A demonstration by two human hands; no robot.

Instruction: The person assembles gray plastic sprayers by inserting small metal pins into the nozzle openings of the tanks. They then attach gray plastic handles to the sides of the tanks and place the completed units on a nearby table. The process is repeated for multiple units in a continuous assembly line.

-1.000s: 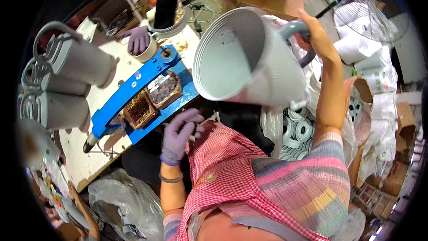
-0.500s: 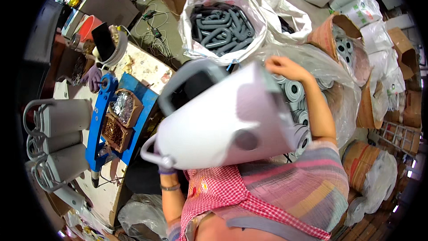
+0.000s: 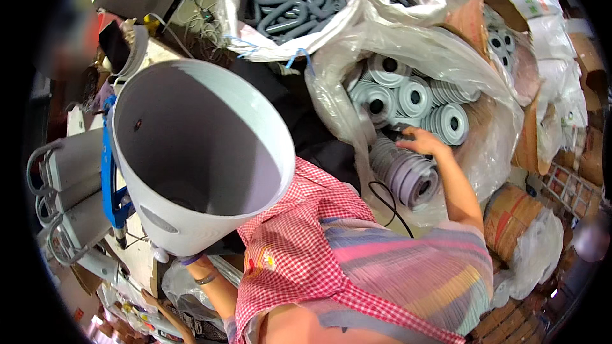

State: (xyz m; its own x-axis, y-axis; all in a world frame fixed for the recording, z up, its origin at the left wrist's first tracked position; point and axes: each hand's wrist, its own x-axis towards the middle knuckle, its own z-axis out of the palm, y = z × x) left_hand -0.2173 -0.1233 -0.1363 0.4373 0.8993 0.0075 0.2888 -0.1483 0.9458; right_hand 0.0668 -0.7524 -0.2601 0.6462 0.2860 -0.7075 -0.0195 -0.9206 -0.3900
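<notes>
A tall grey plastic bucket (image 3: 204,232) is tilted so that its wide mouth faces me, and its inside shows a small dark hole in the wall. Below it, my left hand (image 3: 191,258), in a purple glove, supports the bucket; the fingers are hidden behind it. My bare right hand (image 3: 419,141) reaches into a clear plastic bag (image 3: 338,64), its partly bent fingers touching a stack of grey ringed discs (image 3: 408,175). No disc is lifted from the stack. More stacks of discs (image 3: 412,97) lie around it in the bag.
A white sack (image 3: 226,6) of grey curved handles stands ahead. At left, a blue hand-lever tool (image 3: 115,197) is on the worktable beside several grey buckets (image 3: 80,159). A carton (image 3: 459,19) of discs stands at right. Another person's arm (image 3: 172,318) shows at lower left.
The bucket has swung left and turned its mouth toward me. My right hand has left the bucket's side and dropped to the discs in the bag. The view has shifted too.
</notes>
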